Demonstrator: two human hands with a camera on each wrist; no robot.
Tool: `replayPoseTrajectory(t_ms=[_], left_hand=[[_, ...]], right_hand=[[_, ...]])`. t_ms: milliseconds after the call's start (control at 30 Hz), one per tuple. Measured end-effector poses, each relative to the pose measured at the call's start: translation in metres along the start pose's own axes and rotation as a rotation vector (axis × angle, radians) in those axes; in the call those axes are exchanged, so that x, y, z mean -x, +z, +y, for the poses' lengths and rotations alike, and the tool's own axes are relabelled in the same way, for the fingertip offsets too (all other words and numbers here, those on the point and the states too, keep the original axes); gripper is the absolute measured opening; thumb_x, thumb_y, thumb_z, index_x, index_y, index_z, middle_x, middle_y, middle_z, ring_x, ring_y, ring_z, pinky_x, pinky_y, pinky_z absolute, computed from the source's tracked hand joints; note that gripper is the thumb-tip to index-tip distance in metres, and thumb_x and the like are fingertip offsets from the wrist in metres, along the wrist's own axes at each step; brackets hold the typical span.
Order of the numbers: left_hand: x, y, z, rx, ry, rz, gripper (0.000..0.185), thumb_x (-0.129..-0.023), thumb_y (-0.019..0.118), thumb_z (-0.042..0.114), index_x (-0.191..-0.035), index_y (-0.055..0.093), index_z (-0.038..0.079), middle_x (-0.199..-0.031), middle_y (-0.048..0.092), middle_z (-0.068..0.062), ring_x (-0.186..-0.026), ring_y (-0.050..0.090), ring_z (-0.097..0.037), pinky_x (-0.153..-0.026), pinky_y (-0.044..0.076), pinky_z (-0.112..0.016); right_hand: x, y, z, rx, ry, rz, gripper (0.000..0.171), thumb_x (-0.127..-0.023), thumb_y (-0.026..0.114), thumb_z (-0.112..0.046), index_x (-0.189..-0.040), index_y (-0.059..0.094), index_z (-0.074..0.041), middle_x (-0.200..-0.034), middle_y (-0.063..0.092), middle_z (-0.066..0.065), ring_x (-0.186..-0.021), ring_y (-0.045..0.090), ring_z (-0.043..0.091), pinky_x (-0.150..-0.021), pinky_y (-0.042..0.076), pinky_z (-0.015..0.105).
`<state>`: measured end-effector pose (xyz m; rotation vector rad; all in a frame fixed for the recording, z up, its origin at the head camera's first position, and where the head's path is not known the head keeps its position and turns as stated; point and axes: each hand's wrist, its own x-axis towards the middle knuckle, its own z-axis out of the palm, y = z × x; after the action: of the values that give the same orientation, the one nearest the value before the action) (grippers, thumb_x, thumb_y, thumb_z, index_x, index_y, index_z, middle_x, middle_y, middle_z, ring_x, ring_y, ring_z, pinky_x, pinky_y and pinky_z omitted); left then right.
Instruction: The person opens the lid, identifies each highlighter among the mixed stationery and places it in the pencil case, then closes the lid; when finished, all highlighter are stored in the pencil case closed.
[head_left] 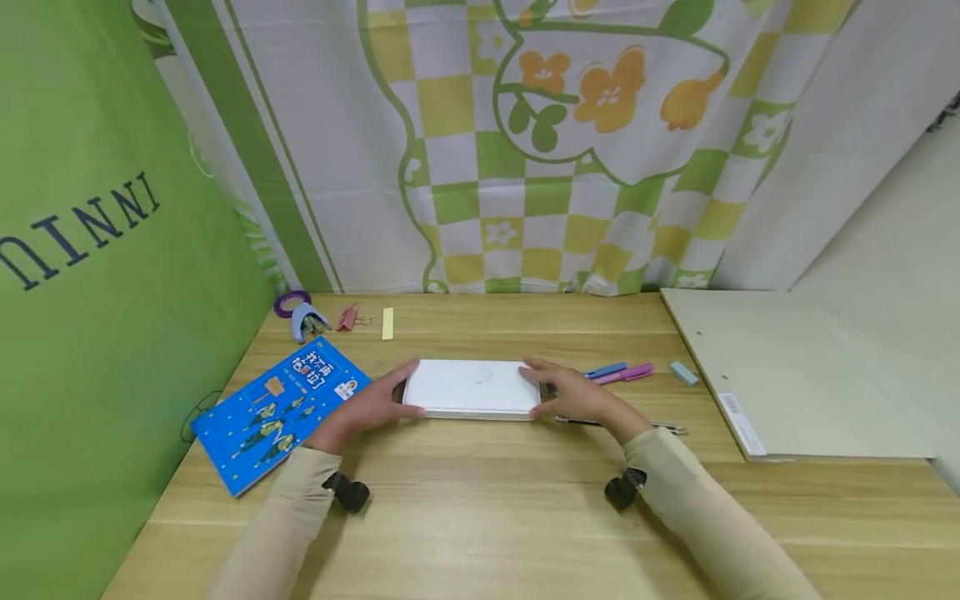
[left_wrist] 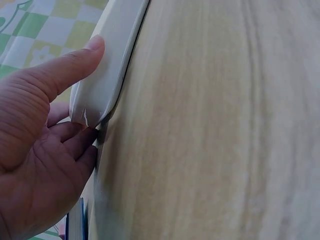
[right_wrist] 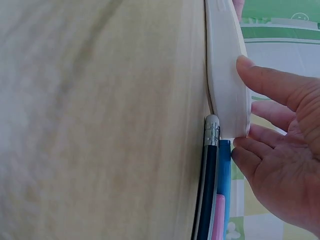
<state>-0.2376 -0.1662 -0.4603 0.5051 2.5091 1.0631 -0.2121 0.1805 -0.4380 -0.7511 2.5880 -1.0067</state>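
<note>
A flat white box (head_left: 472,387) lies lengthwise across the middle of the wooden table. At its left end, my left hand (head_left: 378,398) holds it, thumb along the front side and fingers round the end. My right hand (head_left: 573,392) grips the opposite end in the same way. In the left wrist view, the thumb (left_wrist: 75,67) presses the box's side while the other fingers curl at its corner. The right wrist view has the thumb (right_wrist: 265,80) on the box (right_wrist: 225,65), whose end sits beside pencils (right_wrist: 211,150).
Left of the box are a blue book (head_left: 277,417), a light-blue stapler-like item (head_left: 306,321), a red binder clip (head_left: 348,318) and a yellow strip (head_left: 387,323). To the right lie pens (head_left: 622,374), a light-blue eraser (head_left: 684,372) and a large pale board (head_left: 795,375). A curtain (head_left: 525,233) hangs behind.
</note>
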Motion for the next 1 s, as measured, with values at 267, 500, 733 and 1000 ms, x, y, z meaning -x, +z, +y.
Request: replayPoseTrajectory(t_ms=[267, 500, 733, 1000], left_hand=[[-0.002, 0.0, 0.0, -0.001, 0.013, 0.01, 0.094, -0.081, 0.075, 0.031, -0.152, 0.017, 0.007, -0.155, 0.018, -0.016, -0.142, 0.014, -0.035, -0.113, 0.016, -0.049], [-0.003, 0.0, 0.003, 0.012, 0.02, -0.001, 0.096, -0.082, 0.075, 0.028, -0.152, 0.014, 0.005, -0.155, 0.015, -0.019, -0.142, 0.012, -0.036, -0.113, 0.015, -0.049], [0.0, -0.006, 0.012, -0.018, 0.028, -0.014, 0.102, -0.081, 0.075, 0.03, -0.151, 0.007, 0.001, -0.156, 0.008, -0.021, -0.142, 0.008, -0.036, -0.113, 0.014, -0.049], [0.018, -0.017, 0.039, -0.193, 0.136, 0.066, 0.083, -0.088, 0.068, 0.027, -0.147, 0.02, -0.006, -0.151, 0.022, -0.027, -0.138, 0.02, -0.043, -0.11, 0.021, -0.054]], right_hand=[[-0.002, 0.0, 0.0, 0.032, 0.0, -0.004, 0.074, -0.081, 0.075, -0.019, -0.142, 0.039, 0.002, -0.152, 0.025, 0.021, -0.138, 0.022, 0.04, -0.108, 0.025, 0.052], [-0.001, -0.003, 0.004, 0.031, -0.006, -0.002, 0.075, -0.081, 0.075, -0.022, -0.142, 0.038, 0.002, -0.151, 0.025, 0.023, -0.138, 0.022, 0.041, -0.108, 0.024, 0.054], [0.004, -0.011, 0.004, -0.032, -0.009, 0.025, 0.072, -0.085, 0.071, -0.023, -0.144, 0.037, -0.001, -0.151, 0.025, 0.022, -0.136, 0.025, 0.042, -0.105, 0.028, 0.055], [0.036, -0.039, 0.003, 0.031, -0.017, 0.164, 0.064, -0.091, 0.063, -0.028, -0.143, 0.038, 0.0, -0.15, 0.027, 0.024, -0.132, 0.031, 0.046, -0.101, 0.032, 0.06]])
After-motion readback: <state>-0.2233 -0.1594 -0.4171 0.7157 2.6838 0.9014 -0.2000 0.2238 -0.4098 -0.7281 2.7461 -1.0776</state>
